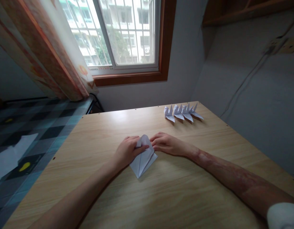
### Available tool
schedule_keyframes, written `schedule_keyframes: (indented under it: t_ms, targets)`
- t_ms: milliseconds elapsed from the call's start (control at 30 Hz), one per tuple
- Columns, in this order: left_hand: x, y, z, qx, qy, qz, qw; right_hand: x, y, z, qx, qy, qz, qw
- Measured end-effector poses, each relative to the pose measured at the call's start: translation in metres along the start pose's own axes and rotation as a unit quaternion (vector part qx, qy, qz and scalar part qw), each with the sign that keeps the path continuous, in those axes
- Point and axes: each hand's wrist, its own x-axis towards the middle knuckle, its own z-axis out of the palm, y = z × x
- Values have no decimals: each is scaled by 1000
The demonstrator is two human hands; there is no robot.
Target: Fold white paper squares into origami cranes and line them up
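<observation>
A white sheet of folded paper [143, 160] lies on the wooden table in front of me, its pointed end toward me and a flap curling up at the far end. My left hand [130, 149] grips it from the left, with the thumb across its top and the other fingers partly hidden behind it. Just beside its right edge rests my right hand [164, 143], fingers stretched toward the paper and resting near the tabletop. Its fingertips reach the paper's edge, though I cannot make out whether they touch it.
Several white paper cranes [182, 113] stand in a row near the table's [108, 127] far right corner. Left of the table, loose white paper [15, 152] lies on a checked cloth [49, 127]. A window [127, 35] and a curtain [53, 47] are beyond.
</observation>
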Motion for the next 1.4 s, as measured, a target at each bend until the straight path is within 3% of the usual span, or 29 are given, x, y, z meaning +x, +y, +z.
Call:
schedule_keyframes:
  t_ms: [300, 533, 800, 1100, 1400]
  targets:
    - [2, 6, 2, -3, 6, -31, 999, 0, 2, 4, -3, 11, 9, 1000]
    - [3, 12, 1, -74, 20, -20, 997, 3, -1, 5, 11, 18, 22, 1000]
    - [-1, 13, 6, -195, 71, -92, 974, -1, -9, 7, -6, 55, 57, 997]
    - [-1, 14, 6, -235, 75, -104, 964, -2, -7, 9, -46, 41, -27, 998]
    - [0, 13, 1, -225, 62, -86, 969, -3, -10, 7, -75, 34, -21, 996]
